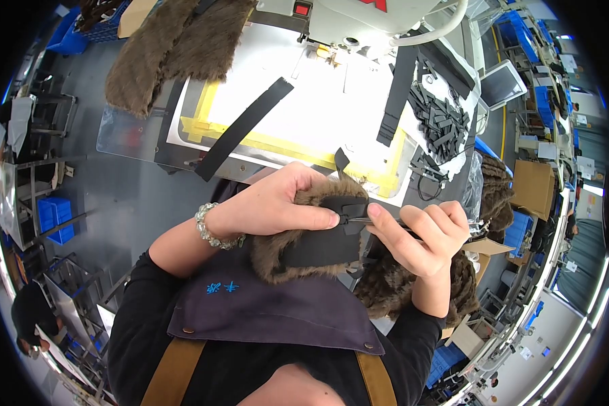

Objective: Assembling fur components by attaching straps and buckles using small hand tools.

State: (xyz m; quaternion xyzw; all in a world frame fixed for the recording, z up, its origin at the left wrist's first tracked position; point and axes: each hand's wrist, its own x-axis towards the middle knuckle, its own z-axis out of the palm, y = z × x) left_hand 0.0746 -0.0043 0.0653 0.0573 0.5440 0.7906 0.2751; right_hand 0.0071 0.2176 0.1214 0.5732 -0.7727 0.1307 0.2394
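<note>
A brown fur piece with a black fabric panel [318, 247] is held up in front of my apron. My left hand [277, 201] is closed on its upper left side, the thumb pressing on the panel beside a small black strap [350, 206]. In my closed right hand [423, 237] is a slim metal tool [360, 220], its pointed end at the strap, close to my left thumb. My fingers cover most of the tool, so its exact kind is hidden. A short black tab [342, 161] sticks up from the fur's top edge.
Ahead stands a white sewing machine [365, 27] over a white work plate edged with yellow tape [264, 145]. Black strips [243, 128] lie across it, with a pile of short black pieces [443, 122] at right. More brown fur [183, 51] sits at the far left.
</note>
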